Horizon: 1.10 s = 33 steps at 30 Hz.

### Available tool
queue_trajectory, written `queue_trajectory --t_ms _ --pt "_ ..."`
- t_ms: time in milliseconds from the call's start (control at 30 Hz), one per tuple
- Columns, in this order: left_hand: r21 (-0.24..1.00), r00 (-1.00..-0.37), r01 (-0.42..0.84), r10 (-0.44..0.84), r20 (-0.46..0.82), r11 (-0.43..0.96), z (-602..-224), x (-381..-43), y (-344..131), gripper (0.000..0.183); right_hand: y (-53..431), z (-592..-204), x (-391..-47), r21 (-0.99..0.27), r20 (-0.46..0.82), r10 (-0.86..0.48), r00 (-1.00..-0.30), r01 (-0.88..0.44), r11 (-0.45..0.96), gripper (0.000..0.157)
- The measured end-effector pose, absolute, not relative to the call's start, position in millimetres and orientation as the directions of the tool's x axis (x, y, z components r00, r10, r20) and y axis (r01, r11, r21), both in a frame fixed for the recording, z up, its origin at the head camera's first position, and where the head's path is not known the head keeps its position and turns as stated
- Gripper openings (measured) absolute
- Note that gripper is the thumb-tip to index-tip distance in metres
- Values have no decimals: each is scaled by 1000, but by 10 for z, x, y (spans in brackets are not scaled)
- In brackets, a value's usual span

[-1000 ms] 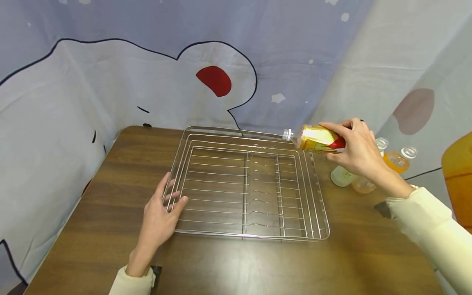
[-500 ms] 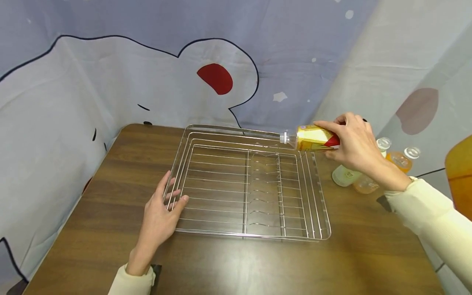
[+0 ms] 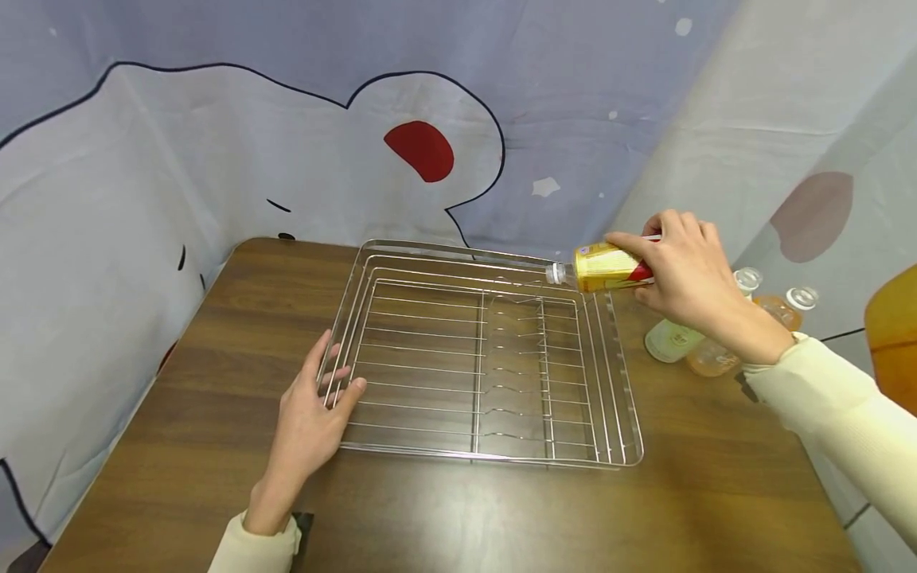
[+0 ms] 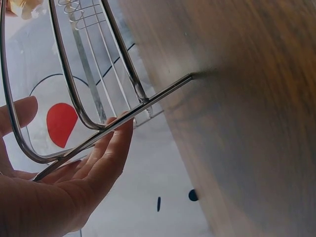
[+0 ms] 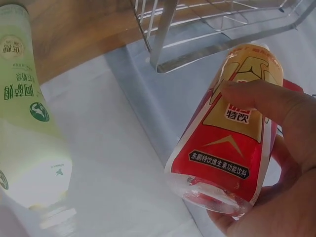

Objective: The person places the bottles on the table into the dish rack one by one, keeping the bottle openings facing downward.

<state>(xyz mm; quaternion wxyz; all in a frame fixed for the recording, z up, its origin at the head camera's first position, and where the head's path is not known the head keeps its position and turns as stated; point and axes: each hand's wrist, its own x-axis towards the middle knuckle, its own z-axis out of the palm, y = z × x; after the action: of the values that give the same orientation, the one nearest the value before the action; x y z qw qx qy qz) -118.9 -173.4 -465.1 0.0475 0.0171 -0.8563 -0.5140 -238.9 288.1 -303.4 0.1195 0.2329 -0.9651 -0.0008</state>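
Observation:
My right hand [image 3: 684,274] grips a gold-and-red plastic drink bottle [image 3: 609,267], held on its side above the far right corner of the wire rack [image 3: 476,374]. The bottle's clear neck, with a white ring, points left. In the right wrist view, its red label end and clear base [image 5: 212,195] face the camera, with the thumb across the label. On the rack's left side, my left hand [image 3: 308,418] holds the wire wall, thumb inside and fingers outside. Some fingertips poke between the wires. The left wrist view shows the fingers [image 4: 106,158] against the rack's metal bars.
Right of the rack stand a pale green bottle [image 3: 668,341] and an orange-tinted bottle [image 3: 716,358], partly behind the right forearm. A large orange object [image 3: 895,342] shows at the right edge. A printed curtain [image 3: 301,159] hangs behind the wooden table [image 3: 430,517].
The right hand has shifted slightly left with the bottle, which now lies nearer to level. The left hand stays at the rack, and the rack has not visibly moved.

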Motion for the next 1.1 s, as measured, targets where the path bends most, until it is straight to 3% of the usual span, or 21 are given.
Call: queue_trajectory --t_ms 467,1100 --pt "884 -995 32 -72 74 466 -4634 -1192 -1734 83 2888 -3059 -2424 147 269 -513 -815 -491 859 83" --pt "884 -995 19 -75 61 468 -4643 -1192 -1733 83 2906 -3165 -2473 174 222 -520 -825 -492 853 83"
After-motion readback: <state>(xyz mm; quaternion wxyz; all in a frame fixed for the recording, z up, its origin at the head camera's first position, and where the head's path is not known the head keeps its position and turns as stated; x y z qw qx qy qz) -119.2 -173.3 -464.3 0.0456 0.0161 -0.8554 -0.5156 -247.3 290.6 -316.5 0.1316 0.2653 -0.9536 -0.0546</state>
